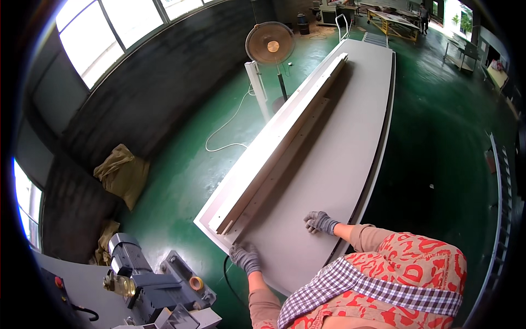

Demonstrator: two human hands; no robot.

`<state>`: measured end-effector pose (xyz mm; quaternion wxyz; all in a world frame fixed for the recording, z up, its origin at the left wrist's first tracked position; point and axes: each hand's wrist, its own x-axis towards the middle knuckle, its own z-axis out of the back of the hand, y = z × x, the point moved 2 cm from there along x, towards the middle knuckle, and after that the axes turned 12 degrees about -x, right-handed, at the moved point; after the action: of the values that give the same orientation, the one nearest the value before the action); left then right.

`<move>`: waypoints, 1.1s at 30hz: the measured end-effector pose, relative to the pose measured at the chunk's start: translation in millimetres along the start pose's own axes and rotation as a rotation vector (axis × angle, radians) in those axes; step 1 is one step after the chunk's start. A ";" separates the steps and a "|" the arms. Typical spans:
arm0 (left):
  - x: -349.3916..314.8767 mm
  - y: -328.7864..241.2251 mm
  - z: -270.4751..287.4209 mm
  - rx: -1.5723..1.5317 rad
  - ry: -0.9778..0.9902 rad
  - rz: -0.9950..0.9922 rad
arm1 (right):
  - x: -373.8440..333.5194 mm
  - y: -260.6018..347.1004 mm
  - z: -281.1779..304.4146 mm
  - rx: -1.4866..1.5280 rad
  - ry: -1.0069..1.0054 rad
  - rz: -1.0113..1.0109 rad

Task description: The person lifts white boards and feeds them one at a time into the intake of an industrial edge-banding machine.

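A large pale panel (pixel 345 159) stretches away from me, with a dark gap along its right edge. Along its left side lie a long white board (pixel 274 145) and, right of it, a narrow pale strip (pixel 267 189) with small holes. My left hand (pixel 246 259), in a grey knit glove, is at the strip's near end by the panel's corner. Its fingers are curled; what they hold, if anything, is hidden. My right hand (pixel 320 222), gloved alike, is over the panel's near right part with fingers curled in and nothing visible in them.
A grey motor (pixel 129 253) on a machine with a tape roll (pixel 196 283) stands at the near left. A round fan (pixel 270 43) and a white post (pixel 256 88) stand beyond the panel's left edge. At the right lies a metal ladder-like frame (pixel 498 208).
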<state>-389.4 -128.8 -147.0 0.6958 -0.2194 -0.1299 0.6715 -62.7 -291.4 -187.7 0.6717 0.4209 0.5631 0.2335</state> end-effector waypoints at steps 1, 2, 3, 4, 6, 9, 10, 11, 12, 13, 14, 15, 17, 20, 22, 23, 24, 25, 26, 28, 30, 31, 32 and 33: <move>1.5 -0.5 0.0 0.013 0.005 0.025 | -0.6 2.1 -0.7 -0.003 -0.008 -0.019; 4.8 -1.4 -1.5 0.025 0.011 0.048 | -2.4 3.6 0.9 -0.006 -0.017 -0.038; 7.3 -1.0 0.1 0.037 0.008 0.079 | -2.0 4.8 0.7 -0.017 -0.027 -0.037; 9.8 -4.3 -2.0 0.048 0.036 0.059 | -1.6 6.1 1.5 -0.028 -0.040 -0.036; 16.9 -8.8 -5.7 0.072 0.087 0.027 | -1.1 6.2 2.2 0.040 -0.024 -0.004; 26.9 5.8 -11.7 0.065 0.057 0.009 | 4.1 12.3 -8.0 -0.073 -0.035 -0.002; 29.4 13.9 -13.9 0.070 0.035 -0.003 | 7.8 10.5 -11.8 -0.081 -0.005 0.028; 29.9 24.5 -16.1 0.075 0.009 -0.004 | 11.6 8.5 -13.4 -0.079 -0.002 0.001; 27.5 30.0 -14.3 0.062 0.004 -0.044 | 16.5 7.3 -16.6 -0.081 0.008 -0.021; 25.5 33.9 -11.5 0.050 -0.011 -0.061 | 11.5 13.8 -21.9 -0.082 0.010 -0.008; 26.7 30.1 -6.0 0.005 -0.022 -0.117 | 16.2 8.4 -15.5 -0.057 0.036 0.020; 27.4 28.9 -5.8 0.036 -0.010 -0.099 | 17.5 8.2 -15.6 0.004 0.040 -0.013; 33.5 37.5 -20.5 0.009 0.075 -0.080 | 23.9 6.0 -14.1 -0.071 -0.025 -0.025; 3.3 7.7 14.8 0.011 0.101 -0.018 | 26.2 -3.4 -2.2 -0.052 -0.072 0.008; -17.3 27.4 11.5 -0.121 -0.030 0.041 | 31.2 -7.3 -0.3 -0.061 -0.006 -0.019; -28.8 36.2 10.8 -0.199 -0.102 0.043 | 37.2 -6.3 0.1 -0.053 0.012 -0.036; -44.4 35.7 22.5 -0.260 -0.255 -0.014 | 39.3 -2.3 0.1 -0.067 -0.018 -0.039; -59.2 42.6 32.8 -0.318 -0.345 -0.044 | 37.0 -0.3 -2.5 -0.078 -0.042 -0.048; -71.8 51.5 44.0 -0.374 -0.436 -0.075 | 34.0 2.4 -3.5 -0.090 -0.069 -0.056; -101.1 61.5 89.6 -0.405 -0.621 -0.125 | 30.2 7.7 0.0 -0.067 -0.051 -0.082; -129.5 75.0 146.9 -0.396 -0.717 -0.106 | 32.4 9.2 -3.1 -0.115 -0.091 -0.084; -139.0 87.0 167.9 -0.394 -0.767 -0.110 | 33.1 7.5 0.1 -0.071 -0.065 -0.083; -145.7 102.8 186.1 -0.351 -0.818 -0.094 | 34.6 5.4 2.3 -0.064 -0.065 -0.087; -155.0 117.8 204.4 -0.306 -0.869 -0.077 | 35.5 4.7 1.5 -0.059 -0.064 -0.089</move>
<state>-600.0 -255.5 -8.1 0.5609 -0.0127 -0.5154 0.6478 -51.5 -261.4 -203.6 0.7112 0.3828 0.5525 0.2061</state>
